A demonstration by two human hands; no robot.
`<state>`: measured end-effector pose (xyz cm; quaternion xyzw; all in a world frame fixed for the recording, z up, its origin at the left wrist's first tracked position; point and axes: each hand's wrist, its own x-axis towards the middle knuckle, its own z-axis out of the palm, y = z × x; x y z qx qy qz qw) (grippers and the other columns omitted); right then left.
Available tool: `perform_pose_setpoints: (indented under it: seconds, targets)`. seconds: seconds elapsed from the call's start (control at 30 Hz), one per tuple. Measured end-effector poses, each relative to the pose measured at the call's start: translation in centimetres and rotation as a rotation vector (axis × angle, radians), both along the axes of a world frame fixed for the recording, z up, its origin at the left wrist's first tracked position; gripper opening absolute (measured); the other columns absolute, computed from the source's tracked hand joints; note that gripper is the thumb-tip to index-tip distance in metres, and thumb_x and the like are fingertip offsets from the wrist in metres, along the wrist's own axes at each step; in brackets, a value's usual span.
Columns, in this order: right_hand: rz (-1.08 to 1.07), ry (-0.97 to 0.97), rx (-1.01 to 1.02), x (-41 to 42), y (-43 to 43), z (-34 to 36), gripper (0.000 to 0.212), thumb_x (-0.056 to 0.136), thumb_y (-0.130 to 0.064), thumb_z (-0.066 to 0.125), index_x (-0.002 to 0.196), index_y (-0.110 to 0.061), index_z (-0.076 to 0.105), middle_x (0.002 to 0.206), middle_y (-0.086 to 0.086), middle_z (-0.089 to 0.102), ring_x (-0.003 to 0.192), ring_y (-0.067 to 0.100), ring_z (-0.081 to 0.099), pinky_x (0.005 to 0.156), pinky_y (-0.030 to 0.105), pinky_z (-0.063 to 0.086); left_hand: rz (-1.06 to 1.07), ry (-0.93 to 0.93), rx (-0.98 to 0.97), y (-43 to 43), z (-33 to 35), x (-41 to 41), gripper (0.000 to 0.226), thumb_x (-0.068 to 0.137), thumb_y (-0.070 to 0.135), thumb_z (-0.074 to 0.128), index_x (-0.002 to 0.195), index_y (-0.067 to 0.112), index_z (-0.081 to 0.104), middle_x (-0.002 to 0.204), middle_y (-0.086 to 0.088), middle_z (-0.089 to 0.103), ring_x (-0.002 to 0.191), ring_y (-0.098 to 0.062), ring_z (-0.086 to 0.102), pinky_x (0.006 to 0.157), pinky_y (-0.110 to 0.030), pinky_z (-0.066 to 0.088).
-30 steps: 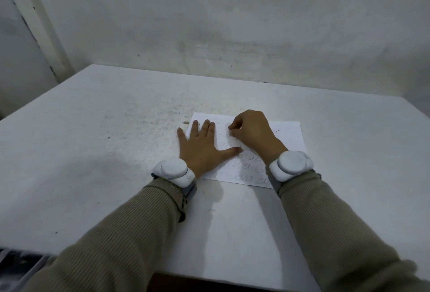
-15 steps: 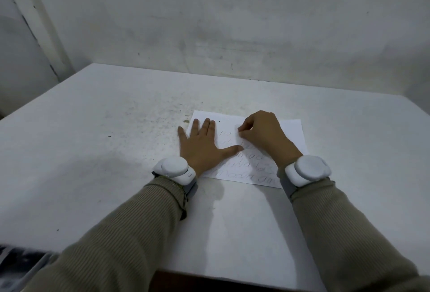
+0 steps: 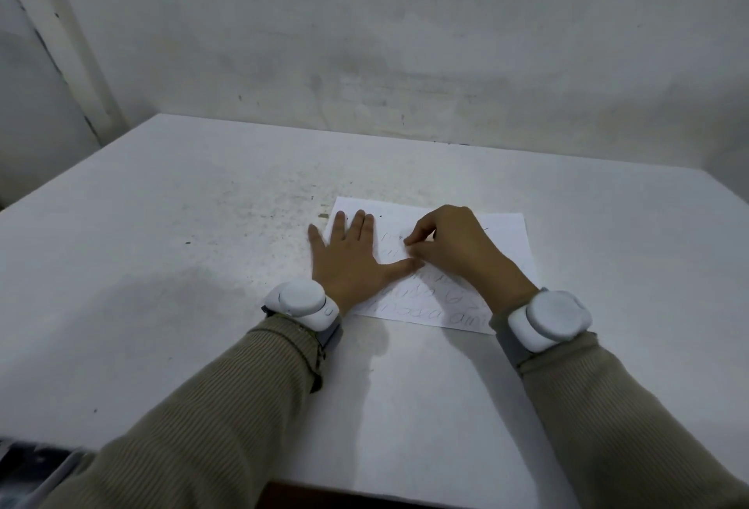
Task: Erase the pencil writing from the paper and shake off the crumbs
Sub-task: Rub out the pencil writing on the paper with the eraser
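A white sheet of paper [image 3: 508, 237] with faint pencil writing lies flat on the white table [image 3: 162, 265]. My left hand [image 3: 350, 261] rests open on the sheet's left part, fingers spread and palm down, pinning it. My right hand [image 3: 454, 245] is on the middle of the sheet, just right of the left thumb. Its fingertips are curled and pinched together on something small pressed to the paper, seemingly an eraser; the fingers hide it. Lines of writing show near the sheet's lower edge.
Dark specks and crumbs [image 3: 279, 220] are scattered over the table to the left of the sheet. A plain wall [image 3: 405, 42] stands behind the table's far edge. A dark object [image 3: 36, 468] sits below the table's near left corner.
My right hand slid right across the sheet, then back left toward the left thumb, with its fingertips on the paper. The left hand and the sheet stayed in place.
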<state>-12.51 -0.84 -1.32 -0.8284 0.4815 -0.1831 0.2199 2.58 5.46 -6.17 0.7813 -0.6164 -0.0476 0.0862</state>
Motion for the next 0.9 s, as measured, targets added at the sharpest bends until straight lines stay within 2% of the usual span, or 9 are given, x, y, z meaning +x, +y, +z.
perform_pose_setpoints:
  seconds: [0.07,0.17,0.23,0.33,0.53,0.6,0.73,0.9]
  targets:
    - [-0.034,-0.012,-0.035,0.2,-0.5,-0.2,0.008,0.08,-0.013,0.072,0.085,-0.017,0.078,0.087,-0.008,0.071,0.077,0.004,0.06,0.065,0.013,0.042,-0.004,-0.001,0.009,0.0,0.0,0.0,0.117,0.071,0.094,0.02,0.158,0.018,0.002,0.166,0.003,0.0,0.152,-0.021,-0.007,0.117,-0.062,-0.006]
    - [-0.097,0.004,-0.085,0.9,-1.3,-0.1,0.01,0.083,-0.012,0.069,0.086,-0.017,0.077,0.092,-0.003,0.073,0.09,0.015,0.065,0.079,0.027,0.051,0.0,-0.004,0.001,0.1,0.0,0.0,0.118,0.07,0.095,0.019,0.158,0.018,0.003,0.166,0.003,0.001,0.152,-0.022,-0.007,0.117,-0.063,-0.005]
    - [-0.081,0.043,-0.079,1.2,-1.3,0.0,0.01,0.082,-0.011,0.07,0.085,-0.017,0.078,0.091,-0.003,0.073,0.086,0.013,0.064,0.076,0.023,0.05,0.005,-0.002,-0.003,0.0,0.0,-0.1,0.119,0.07,0.096,0.02,0.158,0.018,0.004,0.166,0.004,0.002,0.152,-0.021,-0.006,0.117,-0.062,-0.005]
    - [-0.003,0.054,-0.012,1.3,-0.8,0.2,0.008,0.077,-0.011,0.074,0.081,-0.016,0.078,0.082,-0.007,0.071,0.072,0.003,0.059,0.064,0.009,0.043,0.007,0.008,0.003,0.0,-0.1,-0.1,0.117,0.071,0.095,0.023,0.158,0.019,0.004,0.166,0.005,0.002,0.152,-0.02,-0.006,0.117,-0.062,-0.006]
    - [-0.066,0.013,-0.097,2.6,-1.2,-0.3,0.009,0.082,-0.011,0.07,0.085,-0.015,0.077,0.092,-0.002,0.074,0.089,0.016,0.065,0.083,0.028,0.051,0.002,0.009,0.006,0.2,0.1,-0.1,0.117,0.07,0.095,0.021,0.158,0.019,0.004,0.166,0.005,0.002,0.152,-0.021,-0.007,0.116,-0.062,-0.006]
    - [-0.051,0.052,-0.116,2.7,-1.2,0.0,0.009,0.083,-0.011,0.069,0.085,-0.015,0.077,0.092,-0.002,0.073,0.09,0.017,0.064,0.084,0.028,0.051,0.005,0.011,0.008,0.1,0.2,-0.1,0.118,0.069,0.095,0.02,0.158,0.02,0.004,0.166,0.005,0.002,0.152,-0.02,-0.006,0.116,-0.062,-0.006]
    - [0.016,0.166,-0.09,2.3,-1.0,0.7,0.007,0.081,-0.011,0.071,0.082,-0.015,0.076,0.087,-0.005,0.071,0.083,0.012,0.061,0.076,0.021,0.046,0.001,0.02,0.015,0.1,0.2,-0.1,0.117,0.07,0.095,0.022,0.158,0.019,0.003,0.166,0.005,0.0,0.152,-0.02,-0.008,0.116,-0.062,-0.008]
    - [-0.023,0.142,-0.155,3.2,-1.0,0.2,0.011,0.084,-0.012,0.067,0.085,-0.018,0.075,0.094,-0.003,0.071,0.092,0.017,0.062,0.081,0.026,0.048,-0.003,0.018,0.026,0.1,0.3,0.0,0.117,0.071,0.095,0.022,0.158,0.019,0.002,0.166,0.004,-0.001,0.152,-0.02,-0.009,0.116,-0.062,-0.008]
